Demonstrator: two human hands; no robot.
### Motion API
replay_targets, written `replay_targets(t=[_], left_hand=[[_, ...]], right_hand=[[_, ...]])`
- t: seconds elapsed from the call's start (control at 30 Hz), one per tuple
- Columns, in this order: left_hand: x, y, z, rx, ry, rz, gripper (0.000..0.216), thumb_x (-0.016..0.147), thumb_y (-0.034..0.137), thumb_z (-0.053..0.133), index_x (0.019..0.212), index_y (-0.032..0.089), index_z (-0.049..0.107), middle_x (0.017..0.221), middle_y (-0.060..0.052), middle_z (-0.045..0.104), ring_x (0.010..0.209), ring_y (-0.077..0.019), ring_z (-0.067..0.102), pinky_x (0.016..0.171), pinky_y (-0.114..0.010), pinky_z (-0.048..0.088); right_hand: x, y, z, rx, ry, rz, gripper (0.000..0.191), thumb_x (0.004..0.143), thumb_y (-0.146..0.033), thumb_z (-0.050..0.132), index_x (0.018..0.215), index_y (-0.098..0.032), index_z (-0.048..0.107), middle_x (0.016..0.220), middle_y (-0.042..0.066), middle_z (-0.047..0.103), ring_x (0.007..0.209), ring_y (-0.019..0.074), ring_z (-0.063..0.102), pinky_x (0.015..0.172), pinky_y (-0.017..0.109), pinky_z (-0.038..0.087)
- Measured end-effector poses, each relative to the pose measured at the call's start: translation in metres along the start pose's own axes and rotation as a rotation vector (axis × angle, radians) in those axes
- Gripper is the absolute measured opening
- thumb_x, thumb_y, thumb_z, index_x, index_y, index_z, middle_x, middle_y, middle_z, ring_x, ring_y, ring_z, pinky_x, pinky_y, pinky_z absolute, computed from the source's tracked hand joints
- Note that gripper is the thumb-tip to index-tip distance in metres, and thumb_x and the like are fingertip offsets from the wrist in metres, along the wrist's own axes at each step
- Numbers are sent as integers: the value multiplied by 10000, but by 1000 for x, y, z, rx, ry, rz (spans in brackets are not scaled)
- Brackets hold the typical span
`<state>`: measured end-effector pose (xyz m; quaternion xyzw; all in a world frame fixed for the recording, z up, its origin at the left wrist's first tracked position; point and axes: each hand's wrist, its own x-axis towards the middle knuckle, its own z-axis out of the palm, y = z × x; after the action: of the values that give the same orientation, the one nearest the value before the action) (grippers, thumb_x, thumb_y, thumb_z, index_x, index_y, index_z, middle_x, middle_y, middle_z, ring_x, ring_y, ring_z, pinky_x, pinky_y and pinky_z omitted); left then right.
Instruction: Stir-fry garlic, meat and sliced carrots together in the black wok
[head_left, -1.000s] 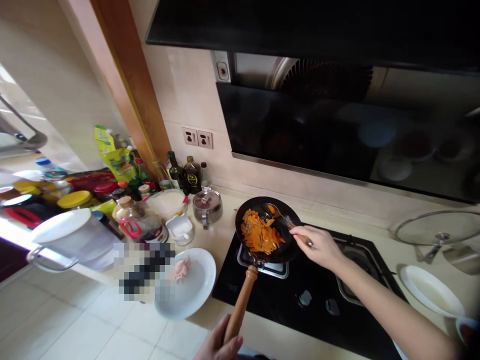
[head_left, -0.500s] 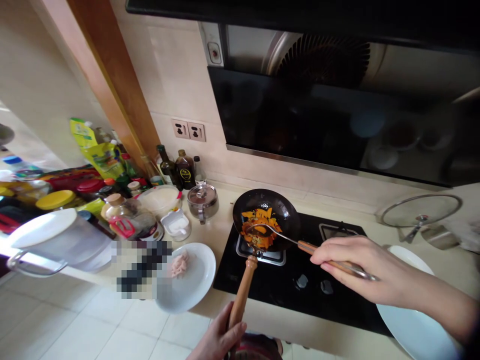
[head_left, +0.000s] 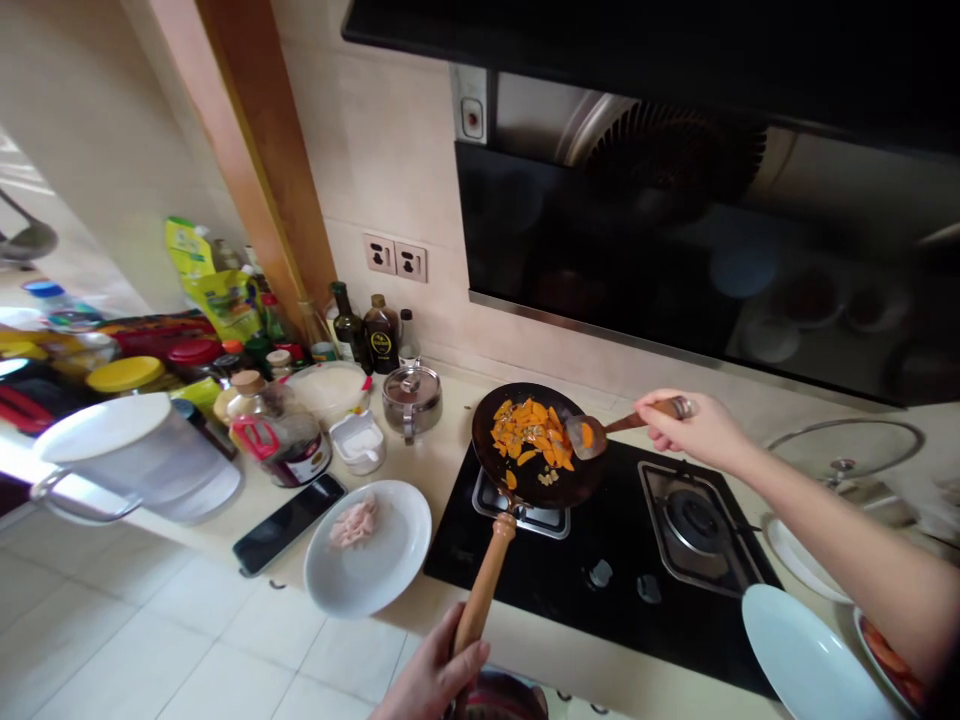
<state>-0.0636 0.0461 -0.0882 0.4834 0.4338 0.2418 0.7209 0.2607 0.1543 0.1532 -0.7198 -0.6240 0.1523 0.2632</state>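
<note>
A dark wok (head_left: pixel 570 482) sits on the left burner of a black gas hob (head_left: pixel 600 560), holding orange carrot slices (head_left: pixel 529 432). My left hand (head_left: pixel 435 675) is closed round the end of the wok's long wooden handle (head_left: pixel 484 585) at the bottom of the view. My right hand (head_left: pixel 686 430) grips the wooden handle of a metal spatula (head_left: pixel 589 437), whose blade rests in the right side of the wok with a carrot slice on it.
A white plate (head_left: pixel 390 565) with pale meat strips lies left of the hob, beside a black phone (head_left: pixel 289 520). Bottles, jars, a steel pot (head_left: pixel 411 398) and a white jug (head_left: pixel 127 465) crowd the left counter. A glass lid (head_left: pixel 844 450) and white plates (head_left: pixel 806 660) sit at right.
My right hand swung from in front of the hob to the right rear of the wok, bringing the spatula blade to the wok's right side. The carrots have spread. My left hand stays on the handle.
</note>
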Motion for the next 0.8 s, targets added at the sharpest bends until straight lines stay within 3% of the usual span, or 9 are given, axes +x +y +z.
replay_targets(t=[0.13,0.27,0.4,0.53,0.67,0.8], left_hand=[[-1,2,2,-44,20,-12,788,628,684,615,1169,146,417,563,79,449,468,-79,398,414,-206,267],[0,-2,-2,5,59,-9,787,647,652,629,1217,151,422,607,59,492,562,-112,458,521,-226,369],[0,-3,-7,60,95,-4,737,629,647,650,1183,185,498,843,-18,622,838,-200,545,738,-266,433],[0,-2,-6,84,103,-49,785,626,680,624,1211,177,479,867,-34,635,844,-219,552,717,-281,433],[2,-7,-3,51,122,-40,894,569,738,614,1225,159,434,816,-23,590,738,-181,527,641,-280,415],[5,-13,-3,69,101,-20,808,628,719,585,1184,147,457,710,19,527,607,-131,473,555,-260,378]], right_hand=[[8,10,32,333,137,215,171,763,-307,577,849,-164,612,453,11,606,376,150,597,333,196,434],[-9,6,67,456,53,125,231,794,-336,541,931,-169,623,572,15,650,500,149,650,450,218,512],[-19,5,43,288,-52,-109,218,785,-344,577,919,-199,669,666,7,668,566,138,655,543,226,523],[5,32,16,220,31,-38,223,768,-361,594,887,-193,678,600,5,649,513,140,638,480,214,496],[31,65,46,467,164,87,306,735,-405,605,889,-143,647,524,14,625,428,133,592,424,219,469],[15,63,80,577,61,56,365,752,-441,566,932,-130,634,596,45,659,512,168,634,488,266,502]])
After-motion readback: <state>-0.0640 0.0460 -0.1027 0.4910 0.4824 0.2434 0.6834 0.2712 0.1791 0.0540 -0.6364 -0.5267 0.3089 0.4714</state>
